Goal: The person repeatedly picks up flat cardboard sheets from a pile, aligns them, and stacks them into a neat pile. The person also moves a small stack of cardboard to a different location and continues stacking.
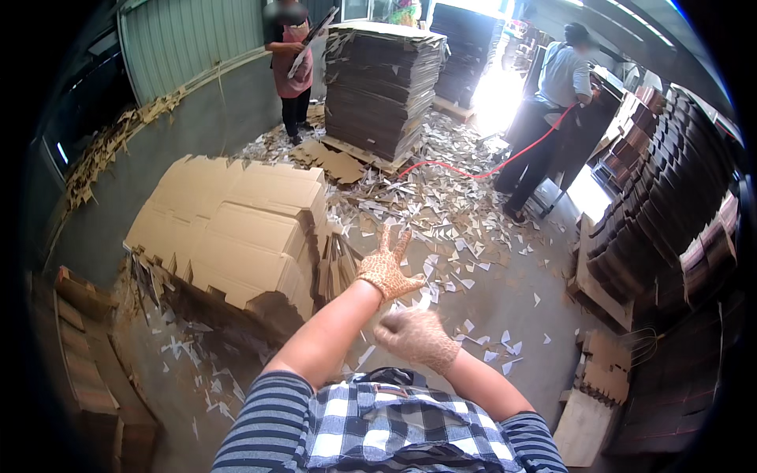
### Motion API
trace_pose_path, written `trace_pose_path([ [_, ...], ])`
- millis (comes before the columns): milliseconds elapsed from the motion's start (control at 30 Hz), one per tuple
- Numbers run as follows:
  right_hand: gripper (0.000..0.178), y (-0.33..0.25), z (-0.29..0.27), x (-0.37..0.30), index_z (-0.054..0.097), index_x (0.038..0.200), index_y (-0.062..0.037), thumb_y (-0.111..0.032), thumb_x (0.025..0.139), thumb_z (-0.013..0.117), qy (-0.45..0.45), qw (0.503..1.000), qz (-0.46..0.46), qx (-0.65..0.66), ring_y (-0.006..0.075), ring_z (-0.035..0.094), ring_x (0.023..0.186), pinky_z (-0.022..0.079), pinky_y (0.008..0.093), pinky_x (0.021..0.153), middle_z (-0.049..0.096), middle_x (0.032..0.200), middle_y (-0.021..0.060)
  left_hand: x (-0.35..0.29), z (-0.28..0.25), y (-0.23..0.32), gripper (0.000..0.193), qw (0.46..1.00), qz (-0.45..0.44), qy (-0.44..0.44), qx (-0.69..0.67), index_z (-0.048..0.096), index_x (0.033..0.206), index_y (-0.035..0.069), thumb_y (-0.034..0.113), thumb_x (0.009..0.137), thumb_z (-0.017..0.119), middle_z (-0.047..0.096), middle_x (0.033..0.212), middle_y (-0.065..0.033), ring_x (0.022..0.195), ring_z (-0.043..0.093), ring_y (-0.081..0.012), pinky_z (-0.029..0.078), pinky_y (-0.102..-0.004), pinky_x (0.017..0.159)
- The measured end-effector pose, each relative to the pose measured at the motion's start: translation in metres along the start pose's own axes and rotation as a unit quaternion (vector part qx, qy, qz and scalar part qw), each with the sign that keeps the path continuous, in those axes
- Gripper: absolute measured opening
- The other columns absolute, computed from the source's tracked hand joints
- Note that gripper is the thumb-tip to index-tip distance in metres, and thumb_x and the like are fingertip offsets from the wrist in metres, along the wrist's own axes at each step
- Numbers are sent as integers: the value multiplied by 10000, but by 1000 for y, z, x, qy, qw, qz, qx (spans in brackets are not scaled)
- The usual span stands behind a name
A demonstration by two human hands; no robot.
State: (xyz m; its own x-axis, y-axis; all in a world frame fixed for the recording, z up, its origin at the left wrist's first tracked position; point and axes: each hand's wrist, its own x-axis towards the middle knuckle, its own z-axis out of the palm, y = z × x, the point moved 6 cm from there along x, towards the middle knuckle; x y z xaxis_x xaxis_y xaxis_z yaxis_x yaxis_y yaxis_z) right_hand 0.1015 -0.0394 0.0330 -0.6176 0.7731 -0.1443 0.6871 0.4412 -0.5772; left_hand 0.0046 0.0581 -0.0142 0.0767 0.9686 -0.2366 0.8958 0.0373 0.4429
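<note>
1. The left hand [386, 268], gloved, is spread wide and grasps nothing; the right hand [415, 337], also gloved, sits just below it, loosely curled and empty as far as shows, blurred.
2. The nearest thing is the stack of flat cardboard sheets [236, 229], at nine o'clock of the hands, on the floor [505, 299].
3. Judged: the sheets are stiff, light singly, heavy together; take them by opposite edges.
4. A taller dark stack [382, 83] stands at twelve o'clock; no labels can be made out.
</note>
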Motion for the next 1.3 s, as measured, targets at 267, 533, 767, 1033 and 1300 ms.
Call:
trace_pose_path([
  [267,290,77,5,28,706,989,-11,-256,851,775,69,953,38,292,260,695,724,549,350,695,701,777,152,13,34,15,889,973,73,-26,217,163,1592,461,589,850,635,-25,1708,-39,1489,204,-494,246,-742,1093],
  [533,285,10,-2,41,724,960,-54,-287,812,654,70,987,93,-107,407,701,885,541,494,806,709,914,254,22,44,-15,613,940,60,34,333,308,1580,337,477,992,404,93,1705,-21,1552,9,-402,-75,-742,1143],
  [767,133,36,6,43,689,835,-8,-122,845,622,-49,918,98,380,112,566,545,459,282,489,615,688,45,-28,12,22,880,968,71,-42,238,217,1607,346,544,854,628,82,1699,-95,1504,163,-478,215,-763,1083],
  [1033,120,-15,-3,22,692,838,-71,-166,831,620,78,994,-80,11,391,687,819,542,468,750,700,847,192,-1,28,-4,608,997,59,52,-7,376,1543,249,217,957,533,543,1403,-288,918,730,-417,604,-473,756],
  [1300,200,-14,-10,5,668,962,-39,-115,787,729,126,966,-137,180,268,688,732,553,377,684,680,797,114,2,-32,-28,600,608,149,196,-754,382,1526,35,354,1038,526,473,1500,-176,1390,463,-261,329,-407,1180],
])
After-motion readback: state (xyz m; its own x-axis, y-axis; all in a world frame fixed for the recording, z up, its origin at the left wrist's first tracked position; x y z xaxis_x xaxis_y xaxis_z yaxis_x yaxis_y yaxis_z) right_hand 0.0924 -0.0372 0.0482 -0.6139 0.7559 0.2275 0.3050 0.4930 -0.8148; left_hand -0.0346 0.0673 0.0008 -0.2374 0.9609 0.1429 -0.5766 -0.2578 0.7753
